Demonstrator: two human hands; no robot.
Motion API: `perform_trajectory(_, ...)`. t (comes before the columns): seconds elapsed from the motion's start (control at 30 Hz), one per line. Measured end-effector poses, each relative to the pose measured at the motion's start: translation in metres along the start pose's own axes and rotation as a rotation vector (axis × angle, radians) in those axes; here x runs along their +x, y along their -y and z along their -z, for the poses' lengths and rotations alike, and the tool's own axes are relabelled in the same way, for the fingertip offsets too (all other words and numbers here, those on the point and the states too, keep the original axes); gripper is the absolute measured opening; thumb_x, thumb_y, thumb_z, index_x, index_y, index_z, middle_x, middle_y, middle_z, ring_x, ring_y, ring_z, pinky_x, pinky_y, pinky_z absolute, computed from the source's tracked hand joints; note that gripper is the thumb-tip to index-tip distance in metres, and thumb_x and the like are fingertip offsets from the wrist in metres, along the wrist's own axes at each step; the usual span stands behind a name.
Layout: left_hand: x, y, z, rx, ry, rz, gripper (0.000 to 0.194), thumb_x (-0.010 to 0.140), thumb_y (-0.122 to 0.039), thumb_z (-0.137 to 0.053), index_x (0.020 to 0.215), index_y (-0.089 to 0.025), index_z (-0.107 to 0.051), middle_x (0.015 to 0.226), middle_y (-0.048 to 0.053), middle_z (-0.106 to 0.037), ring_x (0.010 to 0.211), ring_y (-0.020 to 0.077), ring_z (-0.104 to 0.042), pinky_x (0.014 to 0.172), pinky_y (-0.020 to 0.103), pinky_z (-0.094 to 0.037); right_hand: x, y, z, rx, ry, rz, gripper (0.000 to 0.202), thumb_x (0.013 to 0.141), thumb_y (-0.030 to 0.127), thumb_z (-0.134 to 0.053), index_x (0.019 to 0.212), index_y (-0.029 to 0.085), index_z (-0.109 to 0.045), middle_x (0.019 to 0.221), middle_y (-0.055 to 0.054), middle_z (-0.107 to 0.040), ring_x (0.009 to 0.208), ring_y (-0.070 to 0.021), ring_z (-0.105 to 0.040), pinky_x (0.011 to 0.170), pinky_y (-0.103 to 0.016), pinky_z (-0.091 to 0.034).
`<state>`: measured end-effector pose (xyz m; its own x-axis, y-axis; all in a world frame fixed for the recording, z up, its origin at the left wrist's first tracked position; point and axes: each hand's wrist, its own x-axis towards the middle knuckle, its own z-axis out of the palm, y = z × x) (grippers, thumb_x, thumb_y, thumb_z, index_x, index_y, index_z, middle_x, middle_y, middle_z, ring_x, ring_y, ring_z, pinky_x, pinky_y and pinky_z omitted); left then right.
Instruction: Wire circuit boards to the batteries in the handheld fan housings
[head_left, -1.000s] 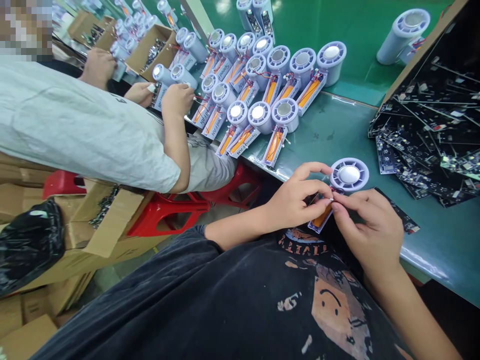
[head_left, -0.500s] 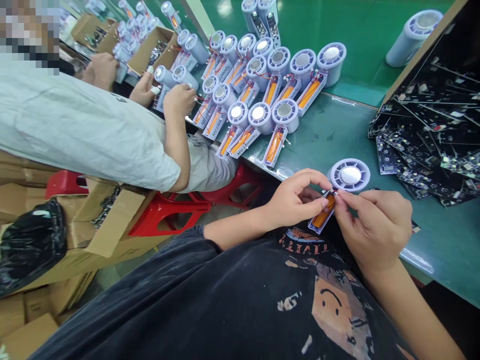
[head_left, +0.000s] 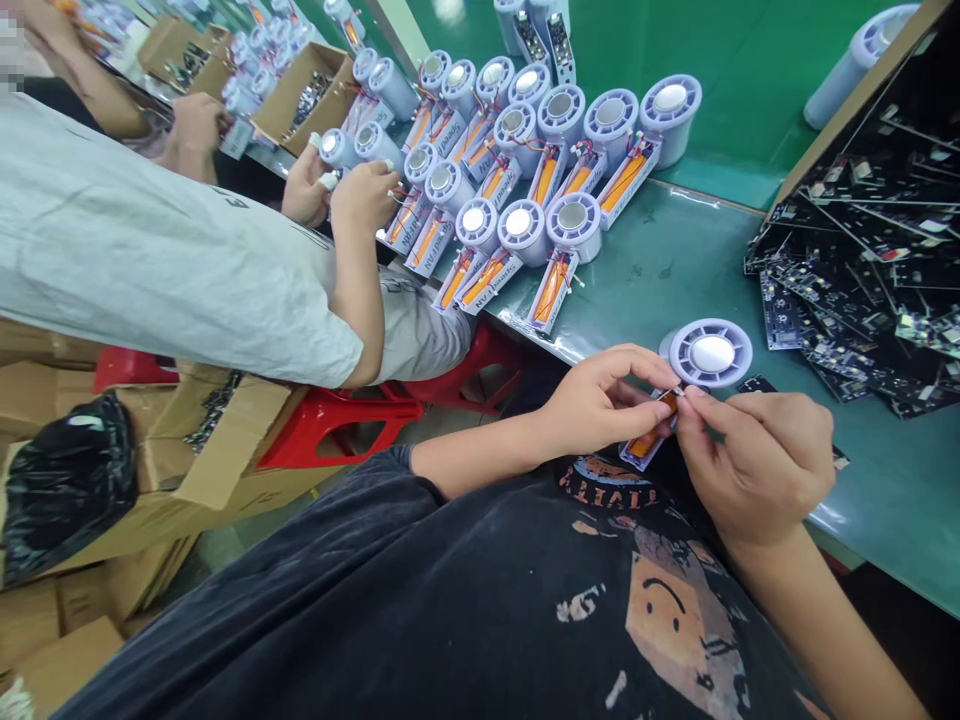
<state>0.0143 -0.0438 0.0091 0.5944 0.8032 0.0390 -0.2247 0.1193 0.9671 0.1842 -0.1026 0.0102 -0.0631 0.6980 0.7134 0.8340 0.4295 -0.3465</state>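
A pale lavender handheld fan [head_left: 711,353] lies in front of me, its round head on the bench edge and its open handle pointing toward my shirt. Inside the handle shows an orange battery [head_left: 643,445]. My left hand [head_left: 592,405] is closed around the handle, thumb across the battery. At the handle's upper end, my right hand [head_left: 765,455] pinches what looks like a small wire connector [head_left: 679,391], mostly hidden by the fingertips. Both hands' fingertips almost meet there.
Several similar fans [head_left: 574,225] stand in rows at the left of the green bench [head_left: 637,290]. A carton [head_left: 825,150] spilling black circuit boards [head_left: 832,330] is at the right. Beside me on the left, a co-worker's hand [head_left: 364,200] handles fans. Red stools [head_left: 337,425] stand below.
My right fingertips have shifted slightly at the handle's top, and the red wires seen there before are now covered. The view has moved a little. The co-worker's hands have moved slightly.
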Motion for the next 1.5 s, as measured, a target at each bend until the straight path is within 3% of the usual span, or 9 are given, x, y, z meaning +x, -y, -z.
perform_trajectory(0.1, 0.0, -0.001, -0.002, -0.157, 0.024, 0.121, 0.034, 0.083, -0.04, -0.078, 0.097, -0.017, -0.056, 0.101, 0.002, -0.062, 0.064, 0.007, -0.068, 0.055, 0.019, -0.059, -0.001, 0.001, -0.001, -0.005, -0.015, -0.009, 0.02, 0.083, 0.014, -0.071, 0.095, 0.03, -0.067, 0.069, 0.002, -0.064, 0.064, -0.0173, -0.058, 0.066, -0.036, -0.042)
perform_trajectory(0.27, 0.0, 0.002, -0.003, -0.19, 0.016, 0.193, 0.043, 0.08, -0.046, -0.08, 0.099, -0.018, -0.054, 0.092, 0.001, -0.065, 0.065, 0.0091, -0.07, 0.054, 0.019, -0.058, 0.002, 0.002, -0.002, 0.005, -0.017, -0.023, 0.021, 0.082, 0.013, -0.072, 0.093, 0.03, -0.067, 0.069, 0.002, -0.064, 0.063, -0.0169, -0.058, 0.065, -0.036, -0.041)
perform_trajectory(0.57, -0.001, 0.006, -0.002, -0.065, 0.006, 0.063, 0.034, 0.084, -0.041, -0.076, 0.101, -0.017, -0.057, 0.113, 0.004, -0.059, 0.063, 0.004, -0.067, 0.056, 0.017, -0.059, 0.003, 0.004, 0.002, 0.016, 0.023, -0.051, 0.019, 0.081, 0.012, -0.073, 0.089, 0.027, -0.065, 0.072, -0.001, -0.065, 0.067, -0.0186, -0.059, 0.065, -0.037, -0.043)
perform_trajectory(0.67, -0.003, 0.008, -0.002, -0.064, 0.02, 0.067, 0.034, 0.084, -0.041, -0.076, 0.101, -0.018, -0.058, 0.114, 0.005, -0.058, 0.068, 0.0064, -0.069, 0.057, 0.018, -0.061, 0.004, 0.004, 0.003, 0.081, 0.03, -0.079, 0.018, 0.082, 0.012, -0.072, 0.089, 0.027, -0.066, 0.071, 0.0, -0.065, 0.065, -0.017, -0.06, 0.064, -0.036, -0.045)
perform_trajectory(0.9, 0.0, -0.001, 0.007, 0.066, 0.152, 0.047, 0.02, 0.082, -0.027, -0.075, 0.095, -0.016, -0.065, 0.107, 0.004, -0.058, 0.076, 0.0101, -0.072, 0.062, 0.019, -0.062, 0.013, -0.012, 0.016, 0.342, 0.257, -0.268, 0.006, 0.086, 0.025, -0.073, 0.089, 0.028, -0.068, 0.077, 0.0, -0.061, 0.067, -0.0154, -0.058, 0.054, -0.031, -0.042)
perform_trajectory(1.07, 0.005, -0.005, 0.01, 0.001, 0.258, 0.094, 0.019, 0.08, -0.026, -0.075, 0.091, -0.015, -0.064, 0.102, 0.004, -0.06, 0.072, 0.0104, -0.072, 0.06, 0.02, -0.062, 0.015, -0.017, 0.016, 0.378, 0.235, -0.364, 0.018, 0.082, 0.037, -0.078, 0.087, 0.028, -0.063, 0.08, -0.003, -0.059, 0.064, -0.0164, -0.049, 0.052, -0.032, -0.037)
perform_trajectory(1.3, 0.005, -0.002, 0.006, 0.1, 0.081, -0.018, 0.026, 0.086, -0.037, -0.072, 0.101, -0.018, -0.064, 0.109, 0.005, -0.056, 0.067, 0.0059, -0.064, 0.059, 0.021, -0.056, 0.008, -0.006, 0.016, 0.297, 0.146, -0.509, 0.022, 0.081, 0.036, -0.077, 0.089, 0.026, -0.059, 0.079, -0.003, -0.056, 0.068, -0.0171, -0.049, 0.059, -0.034, -0.041)
perform_trajectory(1.4, 0.0, 0.006, -0.002, 0.138, -0.048, -0.101, 0.036, 0.09, -0.05, -0.066, 0.11, -0.02, -0.06, 0.113, 0.007, -0.056, 0.083, 0.0114, -0.063, 0.074, 0.028, -0.058, 0.008, 0.007, 0.019, 0.444, 0.367, -0.388, 0.02, 0.089, 0.039, -0.067, 0.078, 0.024, -0.058, 0.067, 0.001, -0.054, 0.058, -0.0135, -0.048, 0.052, -0.029, -0.038)
perform_trajectory(1.5, -0.006, 0.019, -0.013, 0.113, -0.082, -0.15, 0.059, 0.093, -0.072, -0.045, 0.125, -0.023, -0.05, 0.128, 0.012, -0.052, 0.111, 0.0228, -0.063, 0.093, 0.038, -0.058, 0.008, 0.015, 0.015, 0.402, 0.495, -0.414, 0.02, 0.087, 0.04, -0.067, 0.079, 0.022, -0.062, 0.062, 0.003, -0.055, 0.052, -0.0123, -0.049, 0.048, -0.026, -0.036)
